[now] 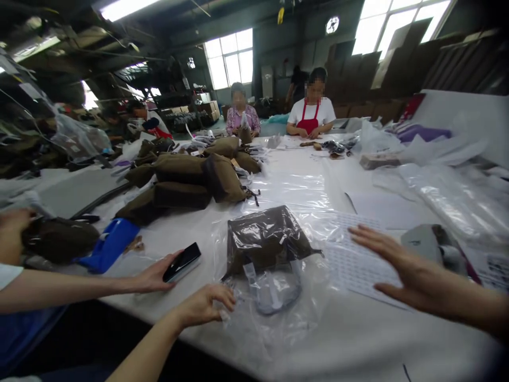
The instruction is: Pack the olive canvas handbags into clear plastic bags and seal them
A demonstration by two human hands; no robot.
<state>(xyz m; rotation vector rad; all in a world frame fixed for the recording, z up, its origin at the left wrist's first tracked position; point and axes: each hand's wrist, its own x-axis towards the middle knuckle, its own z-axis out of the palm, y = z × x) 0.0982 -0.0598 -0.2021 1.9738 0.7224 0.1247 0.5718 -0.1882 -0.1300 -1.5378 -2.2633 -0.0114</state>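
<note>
A dark olive-brown fabric bag (258,239) lies on the table inside a clear plastic bag (278,329), with a grey-edged clear part folded at its near side. At the left corner of the plastic, my left hand (204,305) is curled, its fingertips closed on the loose film. My right hand (401,270) hovers to the right of the packed bag, fingers stretched out and holding nothing. Beneath and beside it lies a printed sheet (353,254). A grey tape dispenser (423,241) stands just beyond my right hand, partly behind it.
At left, another person's hand (155,273) holds a black phone (183,262). A blue item (113,241) lies nearby. Several olive bags (178,175) are piled at the back left. Stacked plastic sleeves (457,196) cover the right side. Two people sit across the table.
</note>
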